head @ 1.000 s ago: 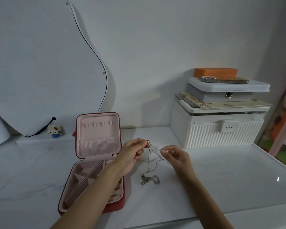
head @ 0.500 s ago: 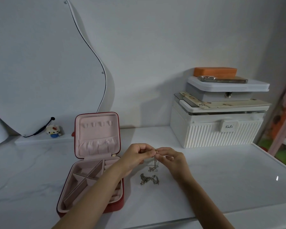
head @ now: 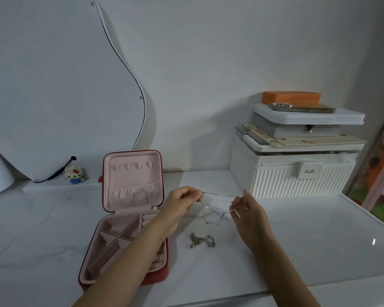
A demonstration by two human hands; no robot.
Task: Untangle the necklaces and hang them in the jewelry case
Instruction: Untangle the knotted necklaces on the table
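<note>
A thin silver necklace (head: 220,194) is stretched level between my two hands above the white table. My left hand (head: 182,203) pinches its left end; my right hand (head: 245,206) holds the right end with fingers partly spread. A loop of the chain with a small pendant (head: 208,221) hangs blurred below them. A second, chunkier silver chain (head: 202,240) lies bunched on the table in front of my hands. The red jewelry case (head: 129,218) stands open at the left, its pink lid upright with small hooks and a pocket, its tray split into compartments. My left forearm crosses its right side.
A white ribbed storage box (head: 290,176) stacked with a grey box, a phone and an orange case stands at the back right. A curved mirror (head: 60,85) leans on the wall at the left, with a small cat figurine (head: 74,172) at its foot. The table edge runs near my forearms.
My hands were close together half a second ago and have pulled apart, stretching the thin necklace out level. The chunky chain on the table has stayed where it was.
</note>
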